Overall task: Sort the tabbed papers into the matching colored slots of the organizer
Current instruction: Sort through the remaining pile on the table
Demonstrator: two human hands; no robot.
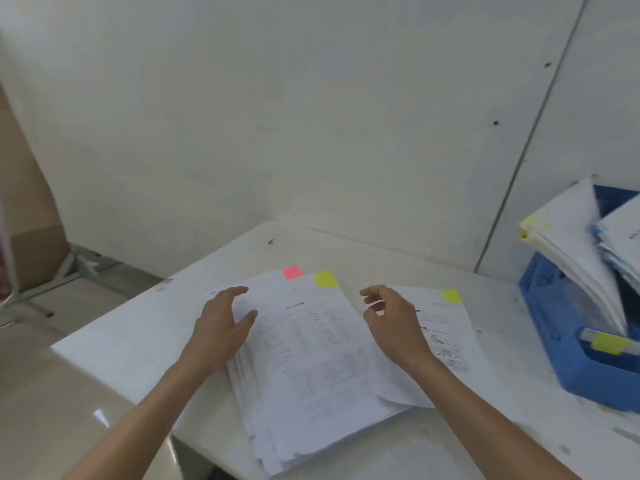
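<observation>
White table (138,358), paper stack (311,362) between hands (221,327) (393,323)

Matt paper stack (311,358); blue plastic organizer (568,358); glossy white table (138,348).

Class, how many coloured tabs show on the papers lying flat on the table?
3. A pink tab and a yellow tab at the far edge of the main stack; a second yellow tab on the loose sheet to its right. The stack may hide more.

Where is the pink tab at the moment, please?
In the head view, the pink tab sticks out from the far edge of the paper stack, just left of a yellow tab.
</observation>
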